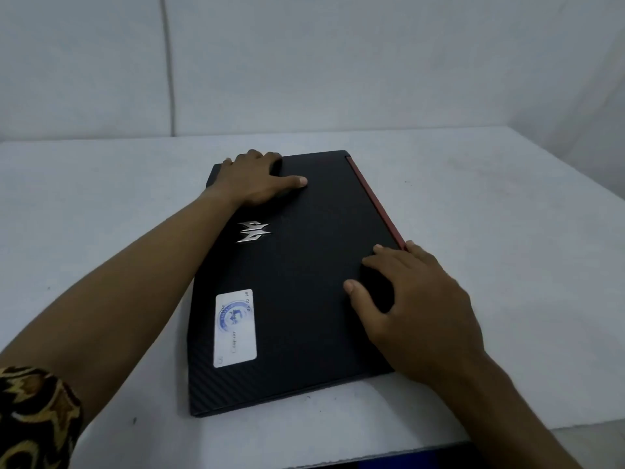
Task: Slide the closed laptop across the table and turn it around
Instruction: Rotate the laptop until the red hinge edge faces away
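Note:
A closed black laptop (pixel 304 272) lies on the white table (pixel 507 204), its long side running away from me. Its lid carries a silver logo (pixel 253 231) and a white sticker (pixel 235 328), and a red hinge strip (pixel 375 201) runs along its right edge. My left hand (pixel 260 179) grips the far left corner, fingers curled over the far edge and thumb flat on the lid. My right hand (pixel 416 299) lies on the lid at the right edge, fingertips reaching the red strip, thumb on the lid.
A white wall (pixel 338 62) with a vertical seam stands behind the table. The table's near edge (pixel 439 448) runs along the bottom right, with a dark gap below it. A patterned sleeve (pixel 33 418) covers my left upper arm.

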Motion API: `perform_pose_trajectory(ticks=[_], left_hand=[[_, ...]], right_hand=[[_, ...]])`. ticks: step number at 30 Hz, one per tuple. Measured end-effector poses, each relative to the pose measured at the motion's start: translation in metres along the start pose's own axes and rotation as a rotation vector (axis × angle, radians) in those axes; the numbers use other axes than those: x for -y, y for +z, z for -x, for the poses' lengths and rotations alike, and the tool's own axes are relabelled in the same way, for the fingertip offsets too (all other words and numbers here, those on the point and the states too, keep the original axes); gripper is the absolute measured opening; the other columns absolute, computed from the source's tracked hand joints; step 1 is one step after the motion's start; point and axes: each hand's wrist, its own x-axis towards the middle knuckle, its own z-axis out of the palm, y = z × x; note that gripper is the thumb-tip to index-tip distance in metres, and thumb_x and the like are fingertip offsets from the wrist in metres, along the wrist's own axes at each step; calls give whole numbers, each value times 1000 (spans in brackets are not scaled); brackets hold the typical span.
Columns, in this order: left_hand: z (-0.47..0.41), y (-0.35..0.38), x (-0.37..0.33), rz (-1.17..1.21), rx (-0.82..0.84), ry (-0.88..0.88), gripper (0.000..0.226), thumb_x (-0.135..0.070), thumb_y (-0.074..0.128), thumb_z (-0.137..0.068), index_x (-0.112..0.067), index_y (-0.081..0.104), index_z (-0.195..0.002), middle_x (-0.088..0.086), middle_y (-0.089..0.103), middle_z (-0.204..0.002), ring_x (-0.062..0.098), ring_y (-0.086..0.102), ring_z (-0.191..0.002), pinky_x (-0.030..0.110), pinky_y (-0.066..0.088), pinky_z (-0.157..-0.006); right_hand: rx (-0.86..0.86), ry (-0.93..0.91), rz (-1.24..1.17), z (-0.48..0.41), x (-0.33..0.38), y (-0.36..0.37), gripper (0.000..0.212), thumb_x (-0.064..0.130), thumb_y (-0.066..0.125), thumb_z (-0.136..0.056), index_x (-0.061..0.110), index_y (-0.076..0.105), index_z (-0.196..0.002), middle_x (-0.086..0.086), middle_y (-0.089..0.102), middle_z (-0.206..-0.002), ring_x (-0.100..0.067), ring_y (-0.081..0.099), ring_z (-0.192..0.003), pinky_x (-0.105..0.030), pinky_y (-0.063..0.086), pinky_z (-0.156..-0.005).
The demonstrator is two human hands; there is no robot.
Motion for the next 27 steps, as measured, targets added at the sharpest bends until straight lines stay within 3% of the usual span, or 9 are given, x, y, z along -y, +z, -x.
perform_pose_trajectory(ticks=[4, 7, 12, 16, 27], left_hand=[[10, -4, 11, -42, -27, -110, 88, -86, 40, -78, -28, 46, -144, 13, 47, -147, 36, 41, -135, 52, 27, -109], [18, -6, 23, -77, -39, -184, 93, -89, 36, -75, -26, 46, -143, 15, 47, -145, 38, 40, -135, 55, 27, -108], [37, -5, 40, -117, -95, -255, 100, -92, 30, -71, -21, 49, -139, 20, 49, -139, 40, 40, -132, 55, 30, -105], [51, -6, 47, -136, -136, -293, 102, -93, 29, -71, -20, 49, -139, 21, 49, -139, 41, 39, -132, 54, 31, -104], [87, -10, 55, -187, -164, -386, 116, -101, 21, -60, -14, 58, -126, 18, 53, -131, 39, 46, -125, 52, 36, -99]], right_hand=[[107, -41, -8, -26, -19, -7, 56, 61, 42, -86, 30, 64, -127, 12, 57, -141, -17, 40, -140, -36, 38, -104], [134, -93, -43, -42, -32, -7, 52, 58, 42, -86, 31, 65, -125, 14, 58, -140, -14, 42, -138, -34, 36, -104], [-36, -164, -109, -61, -53, -5, 33, 44, 53, -86, 25, 76, -102, 10, 73, -114, -16, 64, -108, -37, 49, -91], [-167, -188, -138, -72, -66, -2, 33, 41, 53, -85, 20, 78, -91, 6, 77, -94, -19, 69, -88, -40, 54, -79], [-240, 49, -218, -98, -96, 1, 19, 32, 60, -84, 26, 74, -73, 13, 73, -74, -12, 67, -72, -35, 54, -68]])
